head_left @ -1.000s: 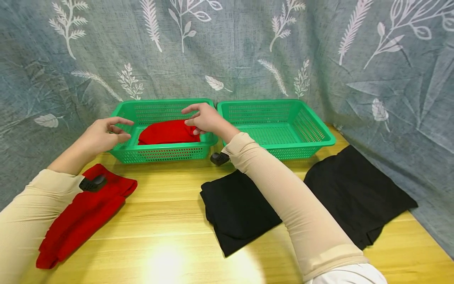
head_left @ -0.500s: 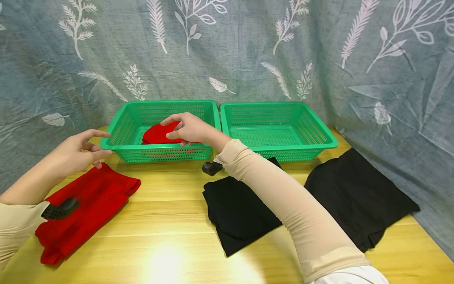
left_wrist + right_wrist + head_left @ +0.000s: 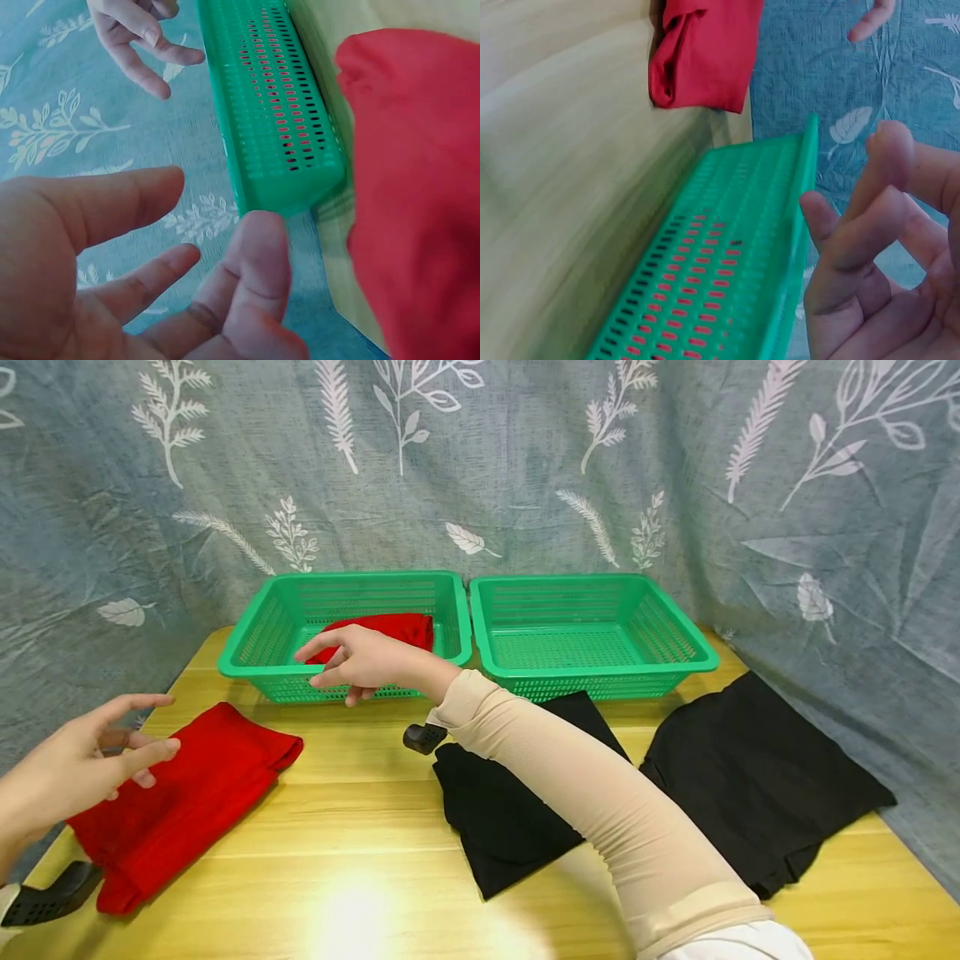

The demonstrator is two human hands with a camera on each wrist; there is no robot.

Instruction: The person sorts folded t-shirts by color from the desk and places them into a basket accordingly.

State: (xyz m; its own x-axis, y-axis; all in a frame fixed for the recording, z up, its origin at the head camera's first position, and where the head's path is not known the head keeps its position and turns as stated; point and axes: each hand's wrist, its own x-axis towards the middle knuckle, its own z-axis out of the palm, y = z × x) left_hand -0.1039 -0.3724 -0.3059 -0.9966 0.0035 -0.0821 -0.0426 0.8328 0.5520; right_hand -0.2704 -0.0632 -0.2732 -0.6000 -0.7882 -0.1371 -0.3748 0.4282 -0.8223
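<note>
From my remote seat I see both hands with nothing in them, fingers loosely spread. My left hand (image 3: 78,764) hovers over the folded red cloth (image 3: 202,785) along the left edge of the tabletop (image 3: 360,860). My right hand (image 3: 363,658) hangs at the front rim of the left green basket (image 3: 281,687), by the far edge, with another red cloth (image 3: 411,628) inside. The right green basket (image 3: 600,672) stands beside it; one black cloth (image 3: 510,827) lies mid-tabletop, another (image 3: 772,777) at the right edge.
</note>
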